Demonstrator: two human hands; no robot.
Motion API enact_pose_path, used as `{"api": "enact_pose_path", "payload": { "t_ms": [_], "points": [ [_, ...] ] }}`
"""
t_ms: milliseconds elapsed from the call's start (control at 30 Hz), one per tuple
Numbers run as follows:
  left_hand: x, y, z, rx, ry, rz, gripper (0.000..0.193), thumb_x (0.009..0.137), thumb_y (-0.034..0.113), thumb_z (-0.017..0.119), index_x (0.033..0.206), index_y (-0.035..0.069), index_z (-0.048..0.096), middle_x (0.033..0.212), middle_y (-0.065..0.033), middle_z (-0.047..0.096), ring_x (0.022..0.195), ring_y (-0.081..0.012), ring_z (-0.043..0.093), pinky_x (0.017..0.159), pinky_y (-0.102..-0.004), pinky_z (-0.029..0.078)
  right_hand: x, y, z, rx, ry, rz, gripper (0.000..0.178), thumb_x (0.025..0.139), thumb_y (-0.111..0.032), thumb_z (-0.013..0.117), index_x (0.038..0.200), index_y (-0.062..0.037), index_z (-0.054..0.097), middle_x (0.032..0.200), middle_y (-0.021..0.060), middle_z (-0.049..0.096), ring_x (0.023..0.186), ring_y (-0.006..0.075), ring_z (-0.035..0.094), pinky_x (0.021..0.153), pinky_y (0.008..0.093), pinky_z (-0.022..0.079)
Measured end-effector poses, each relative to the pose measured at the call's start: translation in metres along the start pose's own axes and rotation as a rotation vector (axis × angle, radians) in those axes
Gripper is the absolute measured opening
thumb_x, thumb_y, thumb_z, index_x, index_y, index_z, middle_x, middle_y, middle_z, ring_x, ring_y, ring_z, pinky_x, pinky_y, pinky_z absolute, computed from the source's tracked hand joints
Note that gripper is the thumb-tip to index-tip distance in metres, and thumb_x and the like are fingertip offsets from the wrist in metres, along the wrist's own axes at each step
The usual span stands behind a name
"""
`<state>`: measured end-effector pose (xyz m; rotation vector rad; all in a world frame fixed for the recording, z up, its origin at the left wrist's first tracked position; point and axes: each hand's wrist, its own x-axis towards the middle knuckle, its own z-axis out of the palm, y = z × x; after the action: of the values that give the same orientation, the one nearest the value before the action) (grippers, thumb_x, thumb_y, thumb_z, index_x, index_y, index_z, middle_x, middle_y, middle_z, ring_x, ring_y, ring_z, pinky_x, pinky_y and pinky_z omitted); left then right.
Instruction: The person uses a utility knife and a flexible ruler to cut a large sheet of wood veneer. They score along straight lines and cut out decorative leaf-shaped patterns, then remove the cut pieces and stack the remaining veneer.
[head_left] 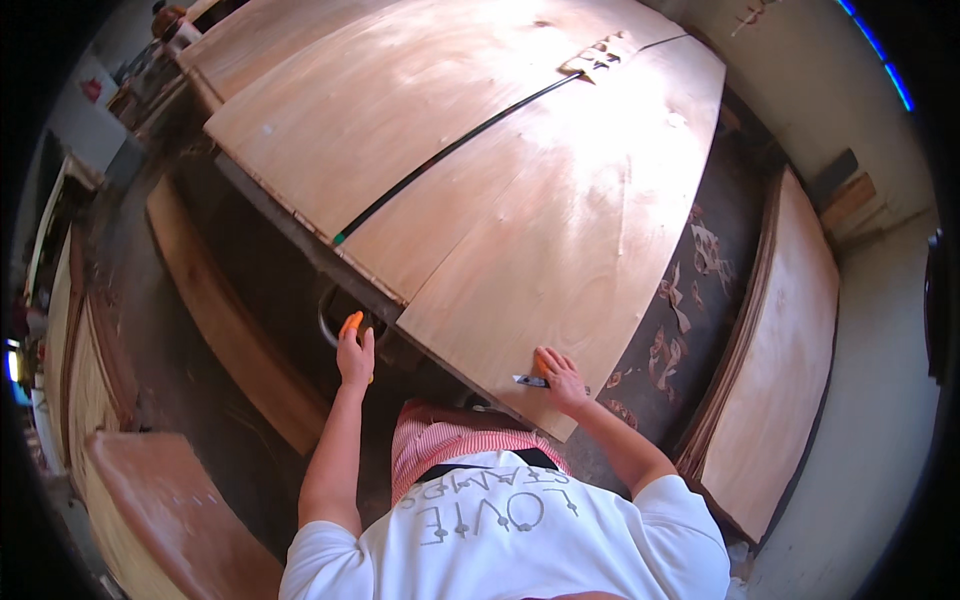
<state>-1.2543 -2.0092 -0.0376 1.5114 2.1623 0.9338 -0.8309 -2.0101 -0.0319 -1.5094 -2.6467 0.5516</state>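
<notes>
In front of me lies a broad stack of pale wood veneer sheets point(500, 250), its near corner reaching my waist. My right hand point(564, 384) rests on that corner with orange-covered fingertips stretched over the top sheet. Under its palm it keeps a utility knife point(530, 381), the blade end poking out to the left. My left hand point(355, 355), also orange at the fingertips, hangs just off the stack's near left edge. Its thumb and fingers are apart and nothing shows between them. A long dark strip point(450, 153) with a green end lies across the sheets.
Torn veneer scraps point(600, 58) lie on the stack's far part, and more shavings point(672, 350) litter the floor to the right. Another veneer stack point(780, 370) stands by the right wall. Long curved boards point(225, 310) and a brown-topped stack point(165, 490) are at left.
</notes>
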Motion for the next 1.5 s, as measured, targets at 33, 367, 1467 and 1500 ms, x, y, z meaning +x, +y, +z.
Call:
{"api": "enact_pose_path", "payload": {
  "t_ms": [33,367,1467,1500],
  "points": [
    [0.019,0.016,0.001,0.000,0.048,0.074,0.039,0.083,0.023,0.053,0.114,0.000,0.047,0.118,-0.0196,0.046,0.109,-0.0329,0.045,0.091,-0.0368,0.037,0.000,-0.002,-0.002,-0.015,0.003,0.022,0.030,0.069,-0.004,0.048,0.097,0.0016,0.060,0.137,0.0069,0.031,0.128,0.0226,0.025,0.102,0.0362,0.023],
    [0.186,0.021,0.050,0.503,-0.011,0.356,0.067,0.079,0.033,0.055,0.132,0.005,0.026,0.137,-0.0171,0.025,0.124,-0.0305,0.029,0.102,-0.0433,0.022,0.019,-0.052,0.002,-0.091,-0.002,0.453,0.031,0.069,-0.001,0.049,0.098,0.0026,0.059,0.137,0.0058,0.030,0.124,0.0232,0.030,0.098,0.0356,0.029],
    [0.220,-0.002,-0.092,0.213,-0.151,0.174,0.035,0.075,0.039,0.059,0.077,0.004,0.059,0.070,-0.0187,0.060,0.069,-0.0353,0.058,0.060,-0.0419,0.045,0.026,-0.075,0.034,0.009,0.194,0.764,0.029,0.070,-0.001,0.048,0.097,0.0055,0.057,0.137,0.0067,0.030,0.123,0.0233,0.032,0.092,0.0331,0.039],
    [0.213,-0.010,-0.090,0.170,-0.152,0.192,0.035,0.074,0.038,0.060,0.075,0.003,0.059,0.069,-0.0189,0.060,0.068,-0.0358,0.058,0.059,-0.0417,0.045,0.028,-0.074,0.038,0.003,0.211,0.743,0.029,0.070,-0.001,0.048,0.096,0.0055,0.057,0.137,0.0067,0.030,0.123,0.0231,0.032,0.092,0.0331,0.039]
  ]
}}
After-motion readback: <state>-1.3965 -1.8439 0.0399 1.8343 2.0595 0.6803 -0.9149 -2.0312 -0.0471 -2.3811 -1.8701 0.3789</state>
